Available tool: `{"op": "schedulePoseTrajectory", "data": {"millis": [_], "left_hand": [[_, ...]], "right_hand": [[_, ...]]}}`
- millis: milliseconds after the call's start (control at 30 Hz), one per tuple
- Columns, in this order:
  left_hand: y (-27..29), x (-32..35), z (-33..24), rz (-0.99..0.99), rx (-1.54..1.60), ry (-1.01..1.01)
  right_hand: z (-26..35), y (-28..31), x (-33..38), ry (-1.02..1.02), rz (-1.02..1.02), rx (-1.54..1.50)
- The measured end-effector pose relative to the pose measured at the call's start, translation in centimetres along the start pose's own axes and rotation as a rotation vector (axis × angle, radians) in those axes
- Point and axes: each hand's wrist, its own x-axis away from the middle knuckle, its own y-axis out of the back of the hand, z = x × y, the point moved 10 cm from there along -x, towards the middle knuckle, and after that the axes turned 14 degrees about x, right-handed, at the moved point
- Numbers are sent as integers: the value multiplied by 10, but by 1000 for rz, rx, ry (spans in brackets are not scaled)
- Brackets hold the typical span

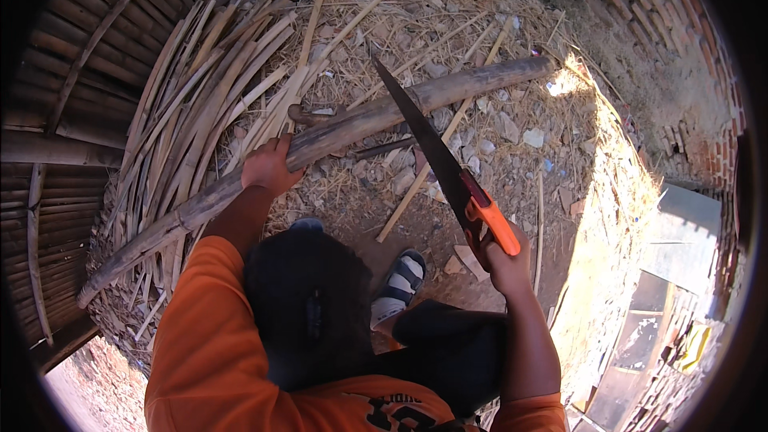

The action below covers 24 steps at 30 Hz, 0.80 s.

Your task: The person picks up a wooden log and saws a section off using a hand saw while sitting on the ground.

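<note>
To saw this well, bear down on the wooden pole so it cannot roll. It lies slantwise in front of you across the littered ground, its left stretch passing over the split bamboo strips; that loose bed could let it rock. Set the handsaw square to the pole's length, open the groove with short, light strokes, then use the full blade. The blade crosses the pole in this view, though you cannot tell whether its teeth touch the wood. Check, too, that your sandalled foot is clear of the stroke.

Your left grip is clasped over the pole, back of the hand up, forearm reaching forward and inward, well to the left of the blade. Your right grip is wrapped around the saw's orange handle, the forearm rising steeply from the lower right, with the blade slanting forward and left. Line that wrist, elbow and shoulder up behind the blade for a straighter cut.
</note>
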Motion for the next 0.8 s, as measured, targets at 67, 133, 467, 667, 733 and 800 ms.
{"op": "schedulePoseTrajectory", "data": {"millis": [67,133,467,667,733,800], "left_hand": [[1,0,2,2,1,1],[-1,-1,4,1,27,-6],[1,0,4,41,22,45],[-2,-4,6,22,17,31],[-3,-6,7,57,22,50],[0,-6,4,68,31,54]], "right_hand": [[10,-14,-18,10,9,8],[21,-24,-29,83,-40,49],[-13,18,49,-101,-58,68],[13,-13,-3,50,-35,12],[34,-26,-18,91,-66,-4],[41,-29,-22,86,-91,60]]}}
